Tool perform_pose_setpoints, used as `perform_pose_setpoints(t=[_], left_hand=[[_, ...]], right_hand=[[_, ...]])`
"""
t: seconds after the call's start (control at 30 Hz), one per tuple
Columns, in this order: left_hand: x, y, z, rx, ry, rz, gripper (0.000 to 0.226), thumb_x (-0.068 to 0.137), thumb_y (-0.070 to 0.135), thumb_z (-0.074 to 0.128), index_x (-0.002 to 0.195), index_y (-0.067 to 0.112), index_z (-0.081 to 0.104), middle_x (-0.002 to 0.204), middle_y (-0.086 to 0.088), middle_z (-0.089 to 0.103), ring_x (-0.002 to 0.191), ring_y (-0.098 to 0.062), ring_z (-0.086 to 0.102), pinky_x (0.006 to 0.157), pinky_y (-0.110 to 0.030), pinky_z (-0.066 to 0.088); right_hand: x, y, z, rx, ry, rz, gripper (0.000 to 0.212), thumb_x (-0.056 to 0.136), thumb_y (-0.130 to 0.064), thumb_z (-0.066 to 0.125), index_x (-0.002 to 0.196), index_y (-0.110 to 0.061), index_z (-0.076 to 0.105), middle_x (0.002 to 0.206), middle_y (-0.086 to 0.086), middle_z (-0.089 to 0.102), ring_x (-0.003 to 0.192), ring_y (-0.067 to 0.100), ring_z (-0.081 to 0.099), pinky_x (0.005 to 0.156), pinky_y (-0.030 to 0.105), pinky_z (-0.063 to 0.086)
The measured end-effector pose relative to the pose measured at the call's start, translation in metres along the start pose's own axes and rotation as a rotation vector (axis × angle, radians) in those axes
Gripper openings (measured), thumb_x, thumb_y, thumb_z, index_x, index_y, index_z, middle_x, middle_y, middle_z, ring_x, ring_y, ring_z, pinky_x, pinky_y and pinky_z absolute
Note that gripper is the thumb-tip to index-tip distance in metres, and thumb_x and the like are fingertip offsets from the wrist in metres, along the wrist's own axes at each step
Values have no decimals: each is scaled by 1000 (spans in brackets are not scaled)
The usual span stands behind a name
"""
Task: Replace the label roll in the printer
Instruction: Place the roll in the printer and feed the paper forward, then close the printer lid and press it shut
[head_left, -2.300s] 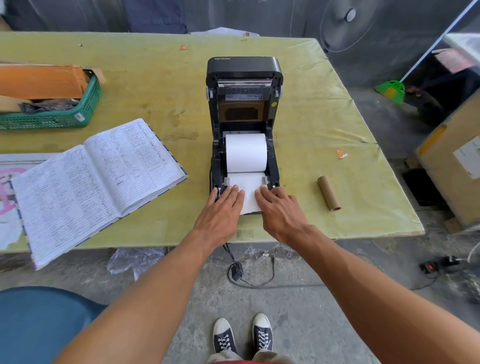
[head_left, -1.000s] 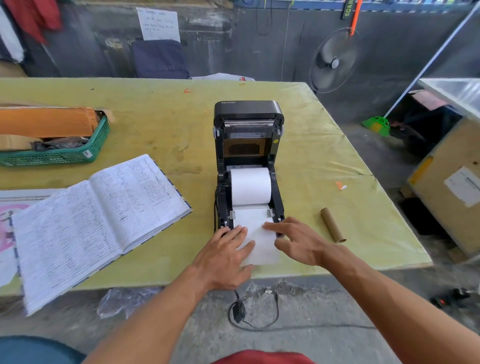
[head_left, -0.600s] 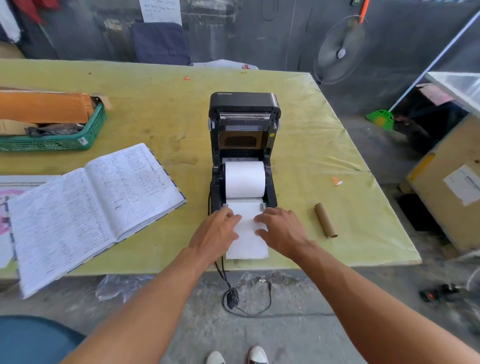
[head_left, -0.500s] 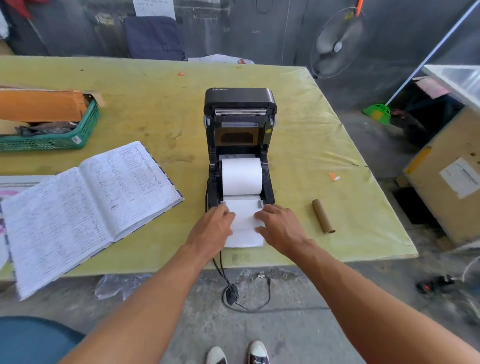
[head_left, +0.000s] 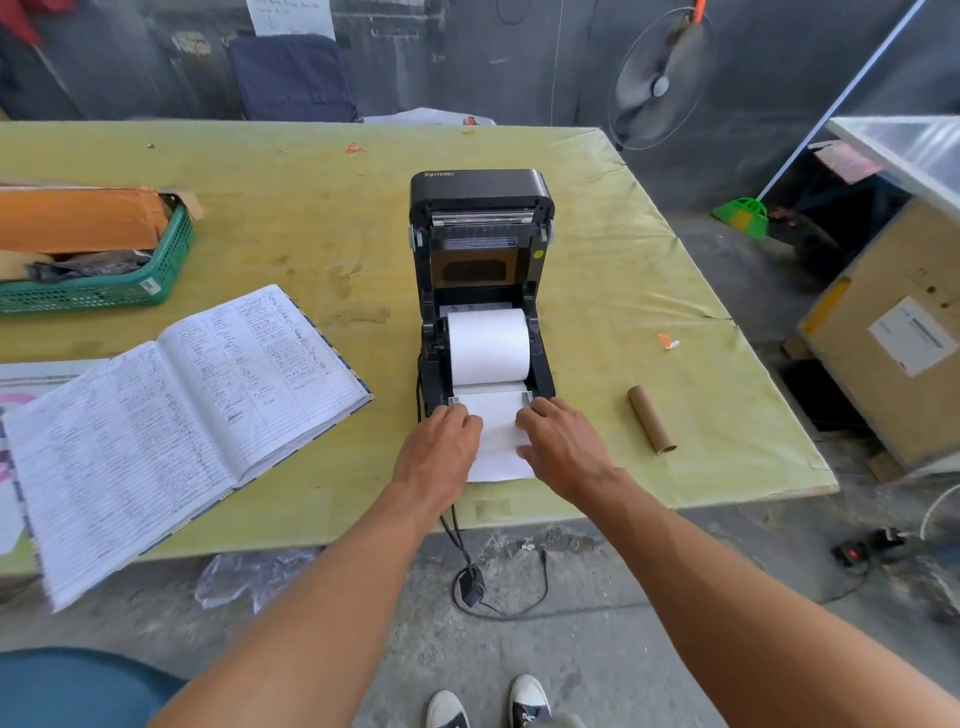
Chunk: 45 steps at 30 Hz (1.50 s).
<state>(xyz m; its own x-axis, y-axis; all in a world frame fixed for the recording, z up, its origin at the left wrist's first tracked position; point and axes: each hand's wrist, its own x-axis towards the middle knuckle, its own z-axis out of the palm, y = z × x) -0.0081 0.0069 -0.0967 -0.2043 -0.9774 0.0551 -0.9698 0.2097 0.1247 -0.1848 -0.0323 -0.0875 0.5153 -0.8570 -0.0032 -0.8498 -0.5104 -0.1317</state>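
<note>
A rough packing workshop: bare grey concrete floor (head_left: 597, 649), yellow-green cloth-covered worktable (head_left: 260, 218), handwritten open ledger book (head_left: 171, 410), taped brown cardboard carton (head_left: 893, 343), standing black fan (head_left: 660, 78).

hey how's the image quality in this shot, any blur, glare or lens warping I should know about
Head view: even daylight, soft shadows. The printer, label roll and both hands, left hand and right hand, look sharp. The white roll is bright and featureless. Wide-angle warping bows the table edges and stretches the forearms. Ledger handwriting is unreadable.

Printer (head_left: 480, 192) black plastic, slight sheen; label roll (head_left: 488, 345) matt white paper; core (head_left: 651, 425) brown cardboard
</note>
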Motion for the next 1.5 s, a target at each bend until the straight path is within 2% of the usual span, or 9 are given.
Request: perform_pose_setpoints(t=[0.27, 0.43, 0.7, 0.83, 0.9, 0.97, 1.1, 1.27, 1.5], left_hand=[[26, -34, -33, -135, 198, 130, 33, 97, 32, 47, 117, 11, 64, 108, -6, 67, 91, -26, 64, 69, -39, 55], [40, -40, -56, -196, 385, 102, 24, 99, 21, 46, 102, 12, 67, 93, -3, 69, 74, -24, 63, 58, -33, 51], [138, -49, -140, -436, 815, -425, 21, 96, 24, 47, 103, 12, 63, 103, -6, 64, 85, -21, 57, 69, -30, 42], [182, -49, -167, -649, 622, -806, 45, 96, 45, 45, 118, 7, 56, 121, -13, 59, 97, -32, 63, 74, -36, 49], [196, -49, -171, -729, 472, -872, 51, 96, 52, 42, 102, 4, 57, 111, -14, 64, 88, -33, 65, 67, -38, 49], [203, -47, -166, -757, 375, -870, 51, 97, 53, 40, 82, 5, 53, 99, -12, 65, 77, -29, 62, 59, -33, 43], [205, -43, -153, -763, 326, -889, 45, 97, 52, 40, 93, 8, 51, 94, -9, 59, 79, -29, 56, 62, -34, 39], [200, -42, -158, -781, 333, -910, 41, 95, 49, 46, 93, 9, 50, 82, -5, 56, 60, -18, 49, 49, -29, 34], [176, -35, -152, -792, 379, -880, 46, 93, 51, 49, 81, 6, 53, 74, -4, 56, 56, -17, 49, 45, -28, 31]], right_hand=[[33, 3, -42, 173, -19, 88, 36, 93, -30, 62, 121, -8, 65, 116, 12, 70, 102, 33, 65, 83, 36, 52], [38, 13, -62, 213, 7, 223, 27, 94, -31, 52, 83, -12, 68, 82, 7, 73, 75, 31, 66, 64, 35, 55], [122, 43, -137, 406, 450, 499, 37, 94, -23, 46, 61, -7, 50, 57, 6, 52, 54, 28, 44, 50, 34, 38], [164, 52, -168, 545, 541, 612, 37, 97, -33, 43, 70, -9, 49, 67, 6, 56, 63, 30, 51, 54, 31, 35], [180, 54, -178, 626, 472, 604, 38, 97, -39, 44, 78, -7, 49, 70, 6, 54, 68, 31, 50, 57, 32, 35], [191, 53, -180, 702, 360, 579, 43, 99, -46, 44, 82, -7, 49, 68, 4, 50, 66, 27, 50, 60, 32, 37], [201, 49, -165, 747, 170, 541, 51, 98, -57, 39, 94, -6, 47, 81, 8, 56, 76, 27, 57, 71, 39, 48], [193, 44, -160, 789, 162, 550, 55, 97, -58, 36, 107, -7, 52, 99, 13, 59, 91, 33, 59, 84, 45, 53], [167, 35, -158, 746, 206, 565, 61, 98, -56, 39, 117, 0, 56, 97, 13, 57, 87, 32, 56, 74, 37, 45]])
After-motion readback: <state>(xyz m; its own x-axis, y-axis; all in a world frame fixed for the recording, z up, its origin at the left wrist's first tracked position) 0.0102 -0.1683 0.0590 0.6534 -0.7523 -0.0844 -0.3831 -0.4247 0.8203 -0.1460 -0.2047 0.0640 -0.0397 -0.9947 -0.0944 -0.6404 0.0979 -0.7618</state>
